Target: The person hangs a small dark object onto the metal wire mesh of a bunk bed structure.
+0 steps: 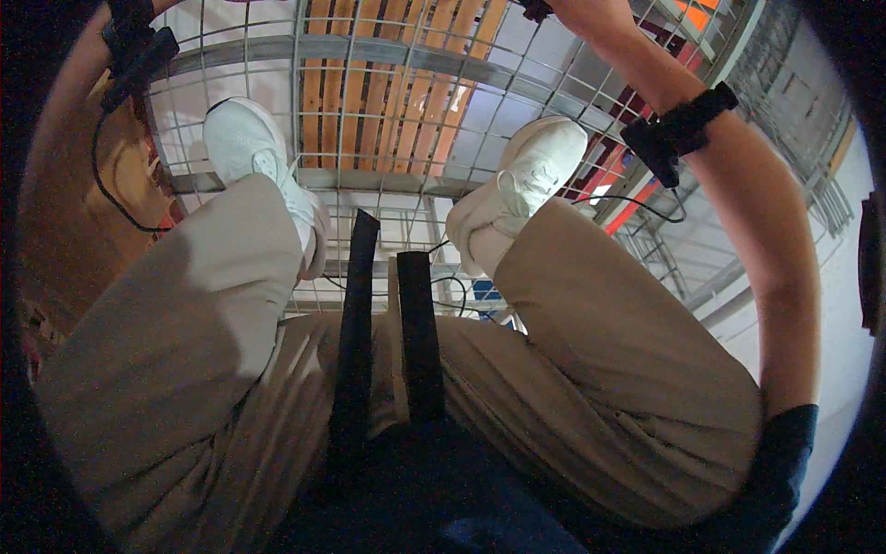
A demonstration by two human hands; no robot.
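White shoes showed against a wire mesh, with wooden slats behind its wires.
The mesh spread across the upper middle, between the forearms; the left hand and right hand were cut off by the upper edge, so I could not tell whether either was apart, together or clamped.

Wooden slats beneath wire-mesh decking, brown surface left, pale surface right
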